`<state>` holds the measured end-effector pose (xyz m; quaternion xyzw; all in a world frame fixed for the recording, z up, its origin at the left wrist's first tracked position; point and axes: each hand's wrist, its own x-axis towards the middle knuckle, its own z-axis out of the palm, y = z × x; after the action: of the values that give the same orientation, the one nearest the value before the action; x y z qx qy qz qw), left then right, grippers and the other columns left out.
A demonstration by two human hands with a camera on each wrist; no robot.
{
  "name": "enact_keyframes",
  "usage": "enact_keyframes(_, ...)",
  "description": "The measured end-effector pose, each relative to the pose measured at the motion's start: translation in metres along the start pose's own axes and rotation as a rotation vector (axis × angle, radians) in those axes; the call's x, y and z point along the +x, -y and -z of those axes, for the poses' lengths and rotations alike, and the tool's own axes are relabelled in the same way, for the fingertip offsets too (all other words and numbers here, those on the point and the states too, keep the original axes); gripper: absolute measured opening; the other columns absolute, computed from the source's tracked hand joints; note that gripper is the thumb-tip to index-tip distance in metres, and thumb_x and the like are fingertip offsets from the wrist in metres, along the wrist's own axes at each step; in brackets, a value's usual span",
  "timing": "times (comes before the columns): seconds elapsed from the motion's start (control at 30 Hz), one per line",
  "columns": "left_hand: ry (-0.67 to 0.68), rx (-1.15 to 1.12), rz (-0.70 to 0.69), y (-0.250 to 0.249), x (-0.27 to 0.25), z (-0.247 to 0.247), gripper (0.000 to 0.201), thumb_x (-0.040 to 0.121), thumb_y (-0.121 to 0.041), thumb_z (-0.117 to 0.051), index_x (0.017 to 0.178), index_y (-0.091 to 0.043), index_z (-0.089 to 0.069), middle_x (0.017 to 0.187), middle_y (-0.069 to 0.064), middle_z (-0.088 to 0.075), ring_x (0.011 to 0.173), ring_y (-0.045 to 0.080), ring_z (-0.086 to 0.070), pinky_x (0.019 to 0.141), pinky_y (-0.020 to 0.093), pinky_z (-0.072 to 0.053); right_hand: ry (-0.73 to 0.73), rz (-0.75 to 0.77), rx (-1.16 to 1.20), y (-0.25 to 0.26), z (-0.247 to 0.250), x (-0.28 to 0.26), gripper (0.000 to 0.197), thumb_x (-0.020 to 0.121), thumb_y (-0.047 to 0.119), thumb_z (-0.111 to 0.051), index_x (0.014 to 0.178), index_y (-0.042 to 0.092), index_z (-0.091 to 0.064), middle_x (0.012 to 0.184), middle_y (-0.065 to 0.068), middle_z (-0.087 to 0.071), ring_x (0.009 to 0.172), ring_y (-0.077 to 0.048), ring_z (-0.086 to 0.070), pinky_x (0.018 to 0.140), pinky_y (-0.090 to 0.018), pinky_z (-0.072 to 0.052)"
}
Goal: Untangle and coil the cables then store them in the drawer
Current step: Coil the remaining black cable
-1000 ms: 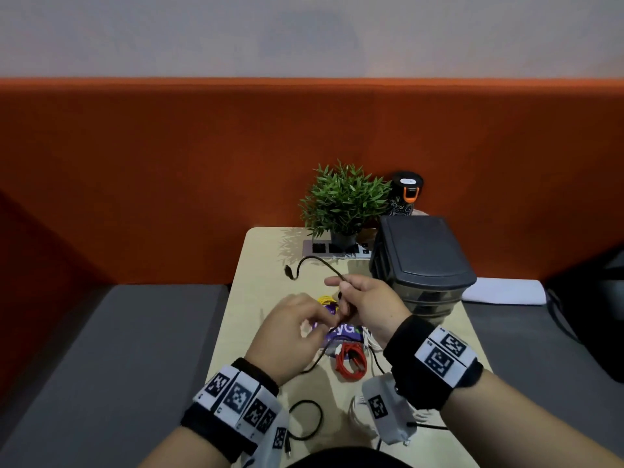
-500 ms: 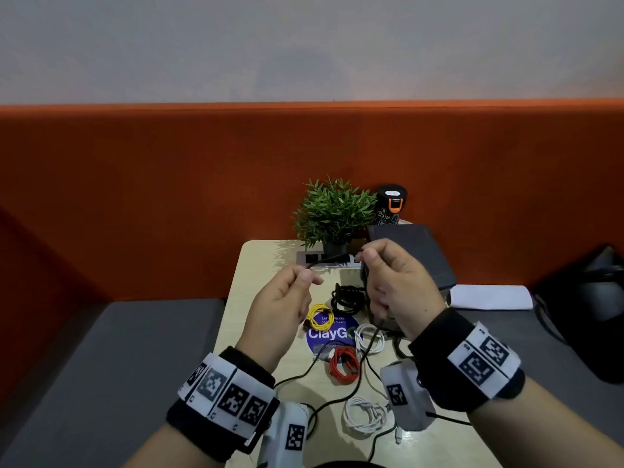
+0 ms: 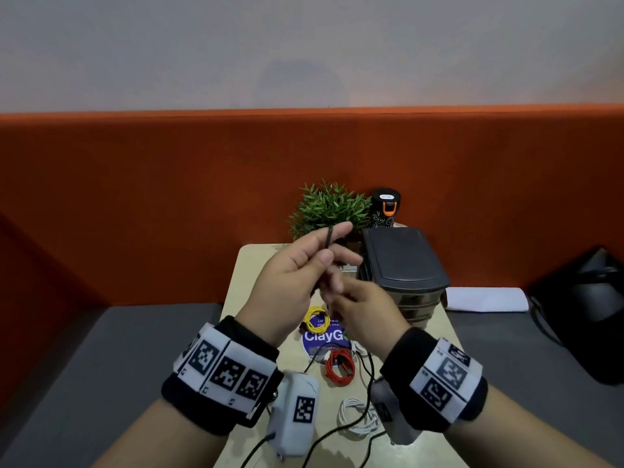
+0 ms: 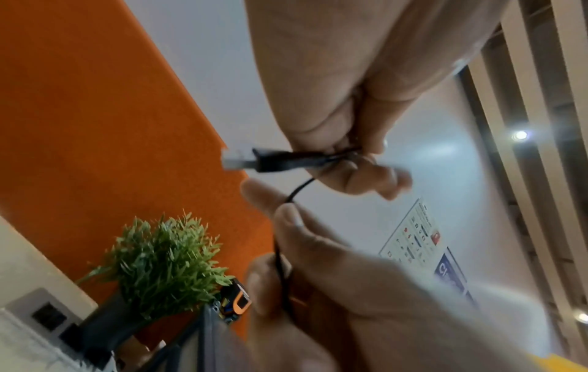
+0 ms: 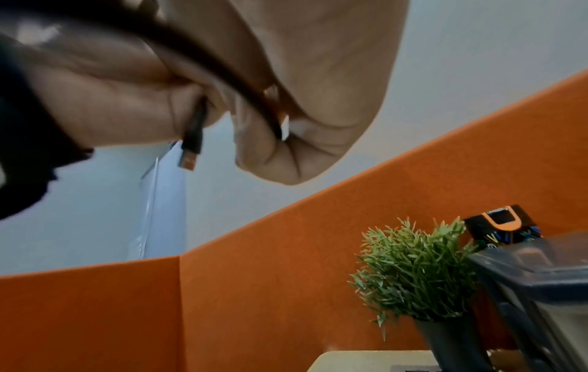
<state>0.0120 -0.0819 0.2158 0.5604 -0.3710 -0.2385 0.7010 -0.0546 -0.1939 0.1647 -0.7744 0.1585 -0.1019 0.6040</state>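
Black cable (image 3: 329,238) runs between both raised hands, above the table and in front of the potted plant. Its USB plug (image 4: 254,161) sticks out of the left hand (image 3: 287,282), whose thumb and curled fingers pinch the cable just behind the plug; in the head view a short loop of it passes over that hand's extended forefinger. Directly below and slightly to the right of the left hand, the right hand (image 3: 366,314) has its fingers curled round the same cable, thumb pressing it against the fingers (image 4: 286,251), and the two hands nearly touch. From the right hand the cable drops toward the table (image 3: 263,265) and trails off past the wrists toward the person. Beneath the hands lie the other cables: a yellow coil (image 3: 315,320) just under the left hand, a red coil (image 3: 339,366) between the two wrists, and a white cable (image 3: 354,417) nearer the person, beside the right wrist. A round blue sticker (image 3: 324,337) shows between the yellow and red coils. To the right of the right hand stands the dark drawer unit (image 3: 403,265), its drawers pushed in as far as the head view shows. Beyond the left hand's fingertips stands the small potted plant (image 3: 329,206), with a black and orange bottle (image 3: 385,211) to its right, behind the drawer unit.
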Motion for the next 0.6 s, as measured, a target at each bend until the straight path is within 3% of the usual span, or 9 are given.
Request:
enact_keyframes(0.07,-0.016,0.03,0.0,0.004,0.004,0.004,0.044,0.097,0.009,-0.032,0.128,-0.017,-0.051,0.117,0.004,-0.066,0.099,0.012,-0.066,0.081,0.022,-0.053,0.059,0.045,-0.088,0.004,-0.001,-0.006,0.031,0.096,0.017,-0.054,0.1,0.044,-0.068,0.077,0.0,-0.059,0.066,-0.011,-0.048,0.064,-0.029,-0.045)
enact_keyframes(0.1,-0.013,0.067,-0.002,0.006,0.005,0.006,0.046,0.096,0.011,-0.031,0.129,-0.016,-0.05,0.125,0.004,-0.062,0.112,0.012,-0.062,0.092,0.024,-0.05,0.092,0.061,-0.176,0.008,0.001,-0.009,0.031,0.097,0.018,-0.052,0.117,0.039,-0.063,0.083,0.0,-0.06,0.07,-0.009,-0.05,0.068,-0.025,-0.046)
enact_keyframes(0.17,-0.006,0.236,-0.021,0.009,0.005,0.008,0.045,0.096,0.012,-0.033,0.126,-0.016,-0.053,0.127,-0.002,-0.061,0.118,0.006,-0.057,0.1,0.024,-0.045,0.145,0.1,-0.394,0.014,0.006,-0.012,0.037,0.098,0.02,-0.05,0.134,0.031,-0.051,0.09,0.005,-0.059,0.071,0.001,-0.05,0.063,-0.007,-0.038)
enact_keyframes(0.2,0.008,0.344,-0.032,0.01,0.005,0.008,0.045,0.096,0.01,-0.034,0.123,-0.019,-0.054,0.124,-0.005,-0.061,0.116,0.003,-0.057,0.1,0.022,-0.045,0.162,0.122,-0.469,0.016,0.008,-0.014,0.035,0.098,0.021,-0.049,0.132,0.031,-0.052,0.09,0.007,-0.059,0.071,0.005,-0.051,0.062,-0.006,-0.037)
enact_keyframes(0.3,0.094,0.711,-0.079,0.016,0.005,0.014,0.05,0.094,0.009,-0.035,0.126,-0.025,-0.054,0.118,-0.008,-0.062,0.111,-0.001,-0.057,0.095,0.017,-0.045,0.134,0.149,-0.475,0.019,0.012,-0.017,0.007,0.095,0.025,-0.055,0.096,0.03,-0.06,0.073,0.012,-0.059,0.062,0.006,-0.051,0.057,-0.008,-0.036)
enact_keyframes(0.4,0.194,1.008,-0.088,0.021,0.008,0.023,0.06,0.083,0.012,-0.038,0.128,-0.023,-0.056,0.101,-0.012,-0.059,0.095,0.004,-0.056,0.081,0.02,-0.044,0.048,0.106,-0.266,0.016,0.021,-0.017,0.017,0.087,0.028,-0.066,0.072,0.023,-0.06,0.06,0.006,-0.058,0.051,0.0,-0.048,0.054,-0.017,-0.039)
enact_keyframes(0.47,0.187,0.89,-0.015,0.02,0.007,0.026,0.052,0.085,0.009,-0.04,0.124,-0.02,-0.061,0.085,-0.02,-0.054,0.081,-0.005,-0.053,0.07,0.009,-0.038,-0.002,0.068,-0.07,0.023,0.03,-0.017,0.019,0.085,0.025,-0.069,0.072,0.013,-0.062,0.056,0.003,-0.057,0.041,0.0,-0.045,0.044,-0.012,-0.035)
enact_keyframes(0.53,0.157,0.645,0.041,0.018,0.006,0.025,0.041,0.085,-0.002,-0.039,0.112,-0.016,-0.067,0.071,-0.013,-0.057,0.065,-0.004,-0.052,0.062,0.011,-0.037,-0.022,0.077,0.028,0.029,0.038,-0.014,0.018,0.086,0.022,-0.067,0.073,0.012,-0.062,0.054,-0.006,-0.056,0.036,-0.002,-0.042,0.038,-0.014,-0.032)
enact_keyframes(0.6,0.125,0.424,0.094,0.015,0.004,0.022,0.042,0.077,-0.008,-0.034,0.098,-0.009,-0.07,0.061,-0.001,-0.055,0.052,0.0,-0.047,0.055,0.013,-0.035,-0.055,0.145,0.116,0.034,0.045,-0.009,0.016,0.087,0.021,-0.064,0.072,0.016,-0.06,0.05,-0.016,-0.053,0.036,-0.015,-0.043,0.04,-0.02,-0.037)
